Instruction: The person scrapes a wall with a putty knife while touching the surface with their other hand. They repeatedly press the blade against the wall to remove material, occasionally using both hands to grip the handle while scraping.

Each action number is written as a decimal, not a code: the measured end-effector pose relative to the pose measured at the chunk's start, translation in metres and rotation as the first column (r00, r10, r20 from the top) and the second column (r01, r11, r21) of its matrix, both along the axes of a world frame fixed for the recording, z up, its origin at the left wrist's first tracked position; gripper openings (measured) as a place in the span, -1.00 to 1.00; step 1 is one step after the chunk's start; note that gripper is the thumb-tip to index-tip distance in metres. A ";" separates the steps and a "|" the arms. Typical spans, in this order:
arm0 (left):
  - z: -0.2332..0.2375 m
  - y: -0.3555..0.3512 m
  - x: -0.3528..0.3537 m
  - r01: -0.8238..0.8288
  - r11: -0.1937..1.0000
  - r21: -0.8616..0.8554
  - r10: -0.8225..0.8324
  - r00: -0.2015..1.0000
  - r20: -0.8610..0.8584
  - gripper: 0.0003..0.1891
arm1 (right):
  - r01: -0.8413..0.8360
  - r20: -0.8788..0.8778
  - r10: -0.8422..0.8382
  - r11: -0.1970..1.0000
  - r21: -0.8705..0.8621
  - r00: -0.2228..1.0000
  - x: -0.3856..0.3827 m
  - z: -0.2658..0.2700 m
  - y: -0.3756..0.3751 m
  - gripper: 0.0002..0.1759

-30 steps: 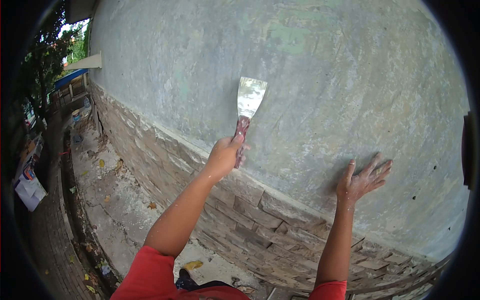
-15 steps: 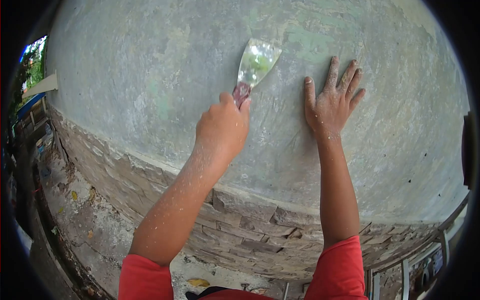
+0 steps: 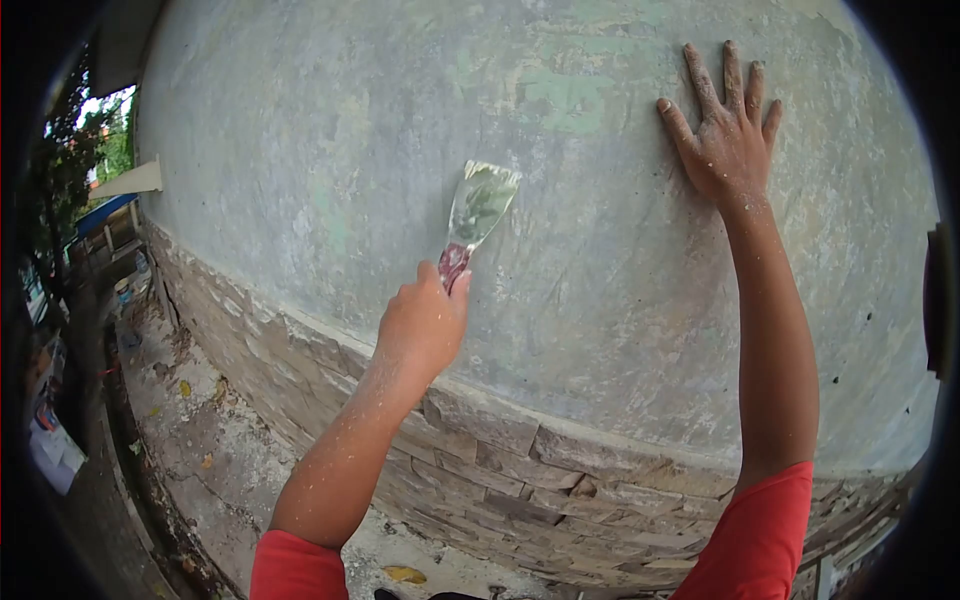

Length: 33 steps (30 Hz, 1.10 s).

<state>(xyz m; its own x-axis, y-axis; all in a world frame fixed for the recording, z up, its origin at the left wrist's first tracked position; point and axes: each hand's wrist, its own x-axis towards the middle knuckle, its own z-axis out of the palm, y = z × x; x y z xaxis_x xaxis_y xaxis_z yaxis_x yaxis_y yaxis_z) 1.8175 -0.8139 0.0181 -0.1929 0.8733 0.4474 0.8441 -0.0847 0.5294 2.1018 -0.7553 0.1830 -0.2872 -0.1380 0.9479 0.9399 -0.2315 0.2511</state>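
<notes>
My left hand (image 3: 424, 325) is closed around the dark red handle of a paint scraper (image 3: 484, 205). The scraper's wide metal blade points up, its edge close against a grey-green wall (image 3: 590, 270) with patchy, worn paint. My right hand (image 3: 730, 150) lies spread with its palm to the wall, up and to the right of the blade. Pale dust and flecks cling to both hands and forearms. Paler green patches (image 3: 570, 98) show on the wall between the scraper and my right hand.
Rough stone cladding (image 3: 500, 430) juts out along the wall's base. Below it, the dusty concrete ground (image 3: 230, 440) holds fallen leaves (image 3: 405, 574). At far left, a white bracket (image 3: 130, 180) sticks out from the wall's edge. A dark object (image 3: 938, 300) borders the view at right.
My left hand has come down the wall with the scraper. My right hand has shifted up and to the right, still spread on the wall. The view has turned slightly.
</notes>
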 end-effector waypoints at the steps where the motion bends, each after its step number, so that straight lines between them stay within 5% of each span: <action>1: 0.020 0.003 0.003 -0.013 0.995 0.098 0.010 0.999 0.037 -0.47 | 0.084 -0.080 -0.086 0.996 -0.024 0.993 -0.009 0.005 -0.001 -0.27; 4: 0.092 0.022 0.003 -0.027 0.959 0.282 0.001 0.996 0.093 -0.43 | 0.126 -0.168 -0.133 0.991 -0.050 0.977 -0.020 0.008 0.002 -0.26; 7: 0.092 0.024 0.004 -0.079 0.953 0.294 0.050 0.993 0.103 -0.42 | 0.116 -0.182 -0.123 0.992 -0.048 0.976 -0.018 0.007 0.000 -0.27; 13: -0.091 0.023 -0.038 -0.120 0.993 -0.010 0.120 0.975 0.189 -0.42 | 0.187 -0.155 -0.202 0.977 -0.105 0.967 -0.018 -0.003 -0.005 -0.27; 16: -0.096 0.024 -0.070 -0.125 0.992 -0.010 0.125 0.979 0.163 -0.41 | 0.237 -0.185 -0.269 0.955 -0.176 0.945 -0.036 -0.007 -0.010 -0.26; 20: 0.015 0.079 -0.134 -0.155 0.967 0.203 0.106 0.967 0.233 -0.36 | 0.291 -0.139 -0.337 0.917 -0.271 0.931 -0.089 -0.020 -0.003 -0.24; 23: 0.082 0.094 -0.169 -0.109 0.977 0.181 0.044 0.942 0.331 -0.37 | 0.272 -0.080 -0.306 0.919 -0.286 0.949 -0.134 -0.027 0.013 -0.22; 25: 0.069 0.109 -0.193 -0.107 0.958 0.267 0.044 0.972 0.230 -0.39 | 0.251 -0.057 -0.277 0.926 -0.281 0.959 -0.159 -0.032 0.036 -0.21; 27: 0.035 0.109 -0.217 -0.091 0.958 0.272 0.060 0.991 0.120 -0.42 | -0.104 0.100 0.100 0.994 0.042 0.990 -0.174 -0.031 0.068 -0.19; 28: 0.010 0.101 -0.226 -0.071 0.978 0.197 0.048 0.992 0.117 -0.44 | 0.232 -0.149 -0.269 0.946 -0.225 0.951 -0.205 -0.031 0.045 -0.21; 29: -0.018 0.094 -0.238 -0.068 0.992 0.108 0.056 0.992 0.113 -0.45 | 0.228 -0.143 -0.262 0.948 -0.221 0.954 -0.208 -0.030 0.050 -0.21; 31: -0.061 0.091 -0.264 -0.074 0.997 0.000 0.073 0.992 0.104 -0.46 | -0.086 0.111 0.070 0.986 0.146 0.991 -0.188 -0.028 0.073 -0.24; 33: -0.076 0.099 -0.294 -0.066 0.994 -0.089 0.073 0.995 0.073 -0.47 | -0.075 0.162 0.042 0.977 0.200 0.986 -0.186 -0.027 0.076 -0.27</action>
